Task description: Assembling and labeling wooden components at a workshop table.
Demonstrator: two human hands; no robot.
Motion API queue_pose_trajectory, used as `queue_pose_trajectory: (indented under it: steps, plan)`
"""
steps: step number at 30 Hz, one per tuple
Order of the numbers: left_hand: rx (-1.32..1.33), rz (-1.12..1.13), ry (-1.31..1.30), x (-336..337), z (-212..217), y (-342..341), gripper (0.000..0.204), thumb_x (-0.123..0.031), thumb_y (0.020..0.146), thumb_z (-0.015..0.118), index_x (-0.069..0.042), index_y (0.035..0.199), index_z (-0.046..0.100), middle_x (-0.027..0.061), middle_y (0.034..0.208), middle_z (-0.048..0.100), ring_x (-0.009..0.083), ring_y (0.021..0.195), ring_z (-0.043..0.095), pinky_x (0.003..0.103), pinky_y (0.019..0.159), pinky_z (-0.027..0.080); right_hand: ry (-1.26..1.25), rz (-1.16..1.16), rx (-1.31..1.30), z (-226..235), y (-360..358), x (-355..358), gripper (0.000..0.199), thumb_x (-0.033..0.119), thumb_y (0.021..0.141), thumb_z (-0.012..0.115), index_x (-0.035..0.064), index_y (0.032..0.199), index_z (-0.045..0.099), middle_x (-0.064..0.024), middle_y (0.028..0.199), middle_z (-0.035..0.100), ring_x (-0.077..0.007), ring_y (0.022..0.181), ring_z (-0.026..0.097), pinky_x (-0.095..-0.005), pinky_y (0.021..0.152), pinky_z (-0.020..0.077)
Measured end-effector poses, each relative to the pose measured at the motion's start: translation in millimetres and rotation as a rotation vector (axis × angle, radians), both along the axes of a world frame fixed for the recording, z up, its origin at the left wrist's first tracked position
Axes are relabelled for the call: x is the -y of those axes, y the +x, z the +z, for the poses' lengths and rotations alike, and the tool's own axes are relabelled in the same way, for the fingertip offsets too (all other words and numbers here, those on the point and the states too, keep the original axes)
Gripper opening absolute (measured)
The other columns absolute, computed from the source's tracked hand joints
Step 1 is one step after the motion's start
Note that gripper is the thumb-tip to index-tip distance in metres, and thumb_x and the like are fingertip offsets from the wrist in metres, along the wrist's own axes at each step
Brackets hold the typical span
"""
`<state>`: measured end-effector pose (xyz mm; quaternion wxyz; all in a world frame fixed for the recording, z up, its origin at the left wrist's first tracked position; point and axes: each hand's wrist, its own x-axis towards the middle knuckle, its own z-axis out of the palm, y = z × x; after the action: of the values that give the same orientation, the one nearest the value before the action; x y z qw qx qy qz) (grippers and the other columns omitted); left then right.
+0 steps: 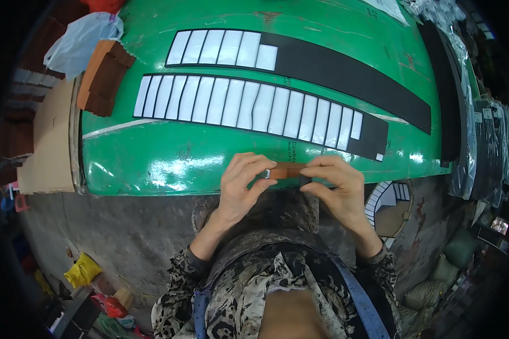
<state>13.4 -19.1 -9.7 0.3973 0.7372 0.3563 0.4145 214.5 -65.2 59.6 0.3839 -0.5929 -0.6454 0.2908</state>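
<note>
Pinching a brown piece [287,172] at nine o'clock with our left hand [237,187], three with our right hand [344,183], we are holding it near the counter's six-o'clock edge [152,187], black strips [305,59] lying toward twelve.

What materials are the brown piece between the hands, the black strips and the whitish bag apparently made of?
Brown piece: perhaps card or foam, smooth-looking; too small to settle.
Black strips: probably foam or rubber sheet, given the even, matte surface.
Whitish bag: likely thin plastic, as it looks crinkled and slightly translucent.
</note>
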Motion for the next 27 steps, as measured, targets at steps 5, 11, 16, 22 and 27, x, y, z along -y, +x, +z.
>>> queue_pose_trajectory:
  steps: [5,11,16,22,27]
  plan:
    - [0.042,0.003,-0.018,-2,-2,2,0.033,-0.006,0.067,0.075,-0.003,0.098,0.065,0.0090,0.098,0.064,0.0265,0.091,0.058,0.035,0.077,0.047,0.061,0.010,0.178,-2,-24,-8,0.031,0.006,0.061,0.079,0.0063,0.090,0.070,-0.0057,0.085,0.064,-0.0222,0.079,0.060,-0.0315,0.065,0.0483]
    - [0.082,0.006,-0.052,-3,-3,1,0.031,-0.009,0.067,0.076,-0.004,0.096,0.067,0.0077,0.096,0.065,0.0254,0.089,0.059,0.034,0.076,0.047,0.083,0.013,0.281,-3,-31,-12,0.030,0.008,0.059,0.080,0.0062,0.087,0.069,-0.0054,0.083,0.064,-0.0217,0.078,0.057,-0.0316,0.066,0.0463]
    - [0.116,-0.003,-0.050,-5,-7,1,0.032,-0.007,0.065,0.076,-0.004,0.096,0.068,0.0072,0.094,0.065,0.0248,0.087,0.060,0.033,0.074,0.048,0.053,0.021,0.277,-3,-33,-14,0.030,0.008,0.059,0.080,0.0064,0.087,0.069,-0.0050,0.083,0.063,-0.0218,0.077,0.056,-0.0320,0.065,0.0457]
    - [0.142,-0.001,-0.052,-6,-7,1,0.034,-0.004,0.062,0.076,-0.003,0.095,0.068,0.0073,0.093,0.065,0.0248,0.087,0.060,0.034,0.073,0.049,0.051,0.015,0.265,-4,-35,-15,0.028,0.007,0.060,0.079,0.0066,0.086,0.069,-0.0046,0.083,0.063,-0.0213,0.076,0.056,-0.0319,0.064,0.0456]
    - [0.145,0.001,-0.043,-7,-8,1,0.034,-0.003,0.062,0.076,-0.003,0.095,0.068,0.0074,0.093,0.066,0.0252,0.087,0.060,0.034,0.073,0.049,0.054,0.012,0.267,-6,-35,-15,0.028,0.007,0.060,0.079,0.0064,0.086,0.070,-0.0046,0.083,0.063,-0.0210,0.076,0.056,-0.0315,0.064,0.0455]
